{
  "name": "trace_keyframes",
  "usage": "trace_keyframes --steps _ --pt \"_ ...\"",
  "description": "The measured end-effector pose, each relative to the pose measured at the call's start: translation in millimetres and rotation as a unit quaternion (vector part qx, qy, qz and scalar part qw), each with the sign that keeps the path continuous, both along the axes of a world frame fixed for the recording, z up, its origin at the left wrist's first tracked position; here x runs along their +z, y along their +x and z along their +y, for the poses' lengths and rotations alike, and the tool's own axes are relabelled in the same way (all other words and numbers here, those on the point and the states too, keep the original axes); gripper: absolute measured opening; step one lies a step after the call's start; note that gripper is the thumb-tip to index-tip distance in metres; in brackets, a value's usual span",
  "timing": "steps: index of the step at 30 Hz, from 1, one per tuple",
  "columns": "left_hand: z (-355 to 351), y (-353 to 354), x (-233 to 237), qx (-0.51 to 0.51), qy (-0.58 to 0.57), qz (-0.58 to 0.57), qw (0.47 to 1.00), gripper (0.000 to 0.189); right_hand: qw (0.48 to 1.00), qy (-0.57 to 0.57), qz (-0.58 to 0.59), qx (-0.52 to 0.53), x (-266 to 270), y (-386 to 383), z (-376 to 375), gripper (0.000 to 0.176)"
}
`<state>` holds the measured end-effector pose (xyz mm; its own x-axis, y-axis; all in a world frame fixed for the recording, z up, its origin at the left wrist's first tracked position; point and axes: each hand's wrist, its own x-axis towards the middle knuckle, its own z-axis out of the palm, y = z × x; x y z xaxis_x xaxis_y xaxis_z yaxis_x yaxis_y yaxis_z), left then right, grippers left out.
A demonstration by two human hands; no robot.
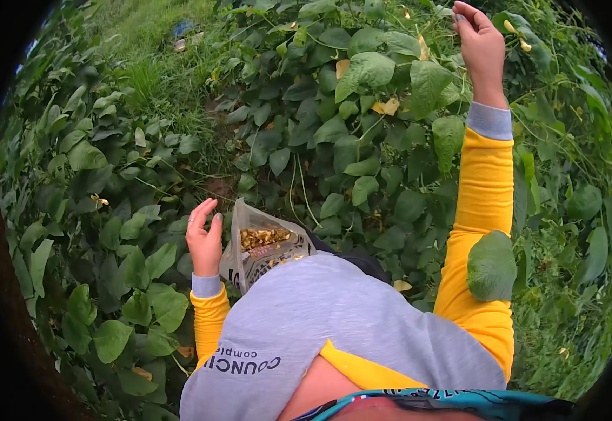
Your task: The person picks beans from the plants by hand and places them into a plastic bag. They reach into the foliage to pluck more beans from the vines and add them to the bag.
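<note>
My right hand [480, 48] is raised at the top right among the bean-like vines, its fingers curled together in a pinch near the view's top edge. What they hold, if anything, I cannot make out. Yellow blossoms [525, 45] hang just right of that hand, and a pale yellow one [424, 49] hangs to its left. Down at the lower left, my left hand [204, 237] has its thumb apart from the fingers and nothing in it. Beside it, a clear printed plastic bag [239, 259] stands open against my body, with many small yellow-brown pieces [264, 238] inside.
Dense broad green leaves [369, 74] surround me on both sides. A single leaf [492, 266] overlaps my right sleeve. Grass [155, 77] covers a strip at the upper left, where a small blue object [182, 28] lies. Bare soil [218, 187] shows ahead.
</note>
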<state>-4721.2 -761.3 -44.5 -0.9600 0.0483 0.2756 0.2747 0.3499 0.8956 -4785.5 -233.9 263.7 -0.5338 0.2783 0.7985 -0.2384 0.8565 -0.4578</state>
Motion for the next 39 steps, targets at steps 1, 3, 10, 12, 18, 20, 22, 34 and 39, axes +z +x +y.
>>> trace_keyframes --steps 1,3,10,12,18,20,22,34,39 --pt "-3.7 2.0 1.4 0.004 0.003 -0.001 1.0 0.032 0.996 0.052 0.012 -0.067 3.7 -21.0 34.2 0.023" --pt "-17.9 2.0 -3.4 0.018 -0.015 0.001 1.0 0.032 0.99 0.034 -0.057 -0.125 6.5 -58.3 92.1 0.033" --pt "-31.1 -27.7 -21.1 0.031 -0.012 -0.039 0.999 0.031 0.807 0.205 -0.38 -0.402 16.3 -105.8 139.1 0.049" --pt "-25.4 -44.1 -20.7 0.013 -0.01 -0.045 0.999 0.031 0.829 0.108 -0.391 -0.385 13.3 -105.6 153.3 0.052" --pt "2.3 -110.8 -30.8 -0.037 -0.002 -0.053 0.998 0.031 0.89 -0.268 -0.324 -0.178 -14.7 -93.4 144.6 0.041" --pt "14.4 -136.7 -31.1 -0.062 0.0 -0.037 0.997 0.032 0.894 -0.299 -0.312 -0.12 -16.6 -92.8 140.8 0.029" --pt "24.0 -159.8 -25.1 -0.085 -0.003 -0.028 0.996 0.033 0.903 -0.258 -0.319 -0.127 -18.2 -91.6 143.0 0.025" --pt "71.0 -276.0 3.3 -0.186 -0.009 -0.012 0.982 0.034 0.932 -0.193 -0.301 -0.065 23.4 -46.2 53.4 0.031" --pt "102.8 -303.3 4.8 -0.222 -0.003 -0.015 0.975 0.033 0.941 -0.171 -0.289 -0.047 13.0 -71.5 -3.9 0.042"
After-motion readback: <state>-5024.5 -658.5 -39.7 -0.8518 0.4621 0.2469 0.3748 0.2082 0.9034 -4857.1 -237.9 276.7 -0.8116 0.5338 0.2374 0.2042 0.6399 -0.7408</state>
